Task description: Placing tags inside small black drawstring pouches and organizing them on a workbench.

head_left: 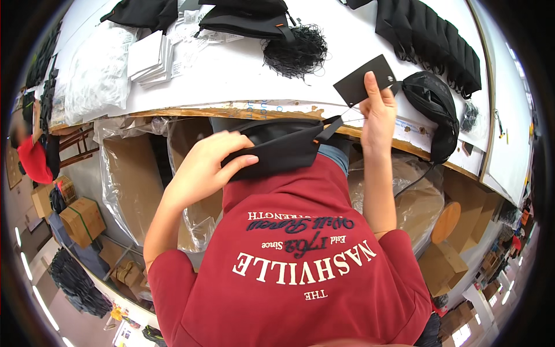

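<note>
My left hand (211, 165) grips the open edge of a black fabric pouch (283, 151), its thumb outside and its fingers over the rim. The pouch lies against my front, just off the table's near edge. From its right end a short black strap (328, 130) with a small orange tab sticks out. My right hand (378, 115) pinches a black hang tag (361, 82) under the thumb, raised over the table edge. A thin black string runs from the tag side down toward the strap; whether it is looped through cannot be made out.
On the white table (225, 75) lie a tangle of black strings (295, 52), black pouches (245, 22), white cards (149, 56) and clear plastic bags (101, 72). A row of black pouches (430, 43) and a black strapped bag (433, 107) are at right. Plastic-lined cartons (136, 179) stand below the edge.
</note>
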Demonstrator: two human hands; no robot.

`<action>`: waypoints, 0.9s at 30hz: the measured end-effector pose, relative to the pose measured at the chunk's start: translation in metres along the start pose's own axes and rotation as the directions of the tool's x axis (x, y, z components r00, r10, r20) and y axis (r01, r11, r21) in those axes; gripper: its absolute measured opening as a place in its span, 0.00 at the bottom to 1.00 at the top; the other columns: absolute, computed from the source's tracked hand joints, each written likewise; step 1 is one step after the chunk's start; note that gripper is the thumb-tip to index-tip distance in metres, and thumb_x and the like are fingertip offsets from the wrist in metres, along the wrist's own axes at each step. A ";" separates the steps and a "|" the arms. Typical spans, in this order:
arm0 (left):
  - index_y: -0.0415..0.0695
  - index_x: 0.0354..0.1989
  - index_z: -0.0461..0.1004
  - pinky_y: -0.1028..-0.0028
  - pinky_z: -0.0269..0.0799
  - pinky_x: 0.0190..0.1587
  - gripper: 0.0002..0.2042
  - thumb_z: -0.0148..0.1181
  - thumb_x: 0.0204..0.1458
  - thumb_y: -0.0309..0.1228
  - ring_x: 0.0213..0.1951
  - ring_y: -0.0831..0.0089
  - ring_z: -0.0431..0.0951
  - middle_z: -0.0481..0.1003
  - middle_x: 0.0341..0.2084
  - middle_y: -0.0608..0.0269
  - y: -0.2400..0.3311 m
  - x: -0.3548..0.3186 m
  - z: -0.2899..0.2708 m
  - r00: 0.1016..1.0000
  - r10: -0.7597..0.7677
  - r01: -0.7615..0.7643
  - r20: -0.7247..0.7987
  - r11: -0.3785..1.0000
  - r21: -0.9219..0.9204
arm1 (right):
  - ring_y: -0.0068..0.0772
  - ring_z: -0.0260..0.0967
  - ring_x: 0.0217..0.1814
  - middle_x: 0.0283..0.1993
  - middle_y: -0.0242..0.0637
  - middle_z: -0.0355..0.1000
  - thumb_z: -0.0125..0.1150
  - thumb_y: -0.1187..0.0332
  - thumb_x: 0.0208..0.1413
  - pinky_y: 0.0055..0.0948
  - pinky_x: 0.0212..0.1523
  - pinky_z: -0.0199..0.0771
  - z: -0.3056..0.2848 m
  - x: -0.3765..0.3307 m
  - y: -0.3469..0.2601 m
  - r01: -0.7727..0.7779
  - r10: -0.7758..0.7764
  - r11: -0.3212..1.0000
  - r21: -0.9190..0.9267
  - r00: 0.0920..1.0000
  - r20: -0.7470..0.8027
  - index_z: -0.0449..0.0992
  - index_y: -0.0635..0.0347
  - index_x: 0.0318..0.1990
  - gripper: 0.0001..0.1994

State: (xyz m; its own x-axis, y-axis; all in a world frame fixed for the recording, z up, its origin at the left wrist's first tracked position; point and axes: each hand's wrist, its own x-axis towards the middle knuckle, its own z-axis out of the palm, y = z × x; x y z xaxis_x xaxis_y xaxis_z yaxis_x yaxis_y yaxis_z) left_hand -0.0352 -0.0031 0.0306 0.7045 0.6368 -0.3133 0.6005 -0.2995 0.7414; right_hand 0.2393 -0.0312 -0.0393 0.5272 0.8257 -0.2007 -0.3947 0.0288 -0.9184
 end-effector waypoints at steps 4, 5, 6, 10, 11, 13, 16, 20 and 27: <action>0.39 0.33 0.72 0.66 0.70 0.42 0.07 0.61 0.45 0.25 0.48 0.59 0.71 0.67 0.50 0.53 0.004 0.013 0.001 0.968 0.238 -0.228 -0.074 0.965 0.127 | 0.13 0.66 0.27 0.26 0.27 0.75 0.67 0.67 0.49 0.16 0.28 0.63 0.019 -0.010 -0.043 0.163 -0.023 0.910 -0.381 0.938 0.347 0.80 0.63 0.31 0.08; 0.39 0.33 0.72 0.66 0.70 0.42 0.07 0.61 0.45 0.25 0.48 0.59 0.71 0.67 0.50 0.53 0.007 0.015 0.003 0.968 0.237 -0.225 -0.078 0.965 0.131 | 0.15 0.66 0.25 0.24 0.28 0.74 0.67 0.65 0.48 0.17 0.28 0.64 0.031 -0.016 -0.055 0.226 0.028 0.836 -0.500 0.892 0.451 0.79 0.63 0.28 0.09; 0.39 0.32 0.72 0.66 0.70 0.45 0.07 0.61 0.44 0.25 0.49 0.57 0.71 0.63 0.54 0.53 0.010 0.018 0.004 0.964 0.250 -0.237 -0.091 0.963 0.131 | 0.23 0.67 0.23 0.22 0.32 0.73 0.66 0.62 0.47 0.22 0.27 0.65 0.041 -0.020 -0.061 0.356 0.091 0.636 -0.684 0.846 0.525 0.78 0.62 0.26 0.12; 0.41 0.31 0.73 0.63 0.67 0.51 0.08 0.62 0.41 0.25 0.52 0.56 0.68 0.61 0.57 0.53 0.013 0.028 0.004 0.903 0.417 -0.384 -0.103 0.891 0.243 | 0.46 0.70 0.28 0.21 0.43 0.70 0.59 0.57 0.49 0.41 0.29 0.68 0.041 -0.025 -0.038 0.746 0.190 0.186 -0.640 0.611 0.768 0.76 0.61 0.23 0.15; 0.41 0.30 0.73 0.63 0.66 0.52 0.08 0.62 0.41 0.25 0.53 0.57 0.68 0.63 0.56 0.54 0.010 0.030 0.003 0.865 0.496 -0.454 -0.077 0.838 0.301 | 0.47 0.70 0.28 0.21 0.44 0.70 0.57 0.57 0.51 0.41 0.30 0.69 0.038 -0.027 -0.032 0.781 0.215 0.176 -0.599 0.564 0.798 0.76 0.61 0.24 0.15; 0.41 0.32 0.74 0.64 0.65 0.52 0.08 0.61 0.43 0.28 0.50 0.62 0.69 0.72 0.45 0.63 -0.002 0.030 0.012 0.863 0.504 -0.480 -0.044 0.843 0.244 | 0.46 0.70 0.31 0.25 0.44 0.71 0.51 0.55 0.56 0.40 0.32 0.69 0.034 -0.034 -0.028 0.737 0.345 0.295 -0.608 0.512 0.787 0.76 0.61 0.26 0.18; 0.43 0.32 0.75 0.67 0.65 0.49 0.07 0.59 0.48 0.32 0.45 0.64 0.70 0.73 0.38 0.63 -0.014 0.029 0.012 0.912 0.408 -0.390 -0.038 0.892 0.227 | 0.46 0.69 0.31 0.24 0.42 0.69 0.54 0.56 0.55 0.39 0.33 0.67 0.032 -0.036 -0.028 0.671 0.278 0.438 -0.598 0.531 0.800 0.74 0.61 0.27 0.16; 0.41 0.37 0.74 0.69 0.66 0.47 0.07 0.54 0.53 0.30 0.42 0.63 0.73 0.75 0.34 0.59 -0.038 0.053 -0.007 0.959 0.101 -0.145 -0.266 0.978 -0.151 | 0.43 0.64 0.30 0.25 0.39 0.63 0.63 0.60 0.48 0.36 0.31 0.64 0.019 -0.035 -0.025 0.573 0.386 0.433 -0.696 0.580 0.717 0.69 0.63 0.27 0.14; 0.43 0.40 0.71 0.64 0.60 0.50 0.14 0.61 0.46 0.35 0.45 0.63 0.69 0.72 0.36 0.61 -0.164 0.102 -0.046 0.728 0.220 0.422 -0.649 0.603 0.677 | 0.39 0.64 0.28 0.26 0.36 0.61 0.67 0.60 0.44 0.35 0.29 0.64 0.019 -0.041 -0.026 0.601 0.255 0.430 -0.674 0.635 0.729 0.73 0.61 0.23 0.14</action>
State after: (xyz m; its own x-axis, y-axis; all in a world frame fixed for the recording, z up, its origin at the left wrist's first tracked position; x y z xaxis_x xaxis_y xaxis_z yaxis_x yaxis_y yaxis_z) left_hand -0.0795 0.1433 -0.0960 0.3994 0.8590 0.3204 0.9154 -0.3931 -0.0871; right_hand 0.2132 -0.0554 -0.0008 -0.3148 0.9424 -0.1129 0.6541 0.1292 -0.7453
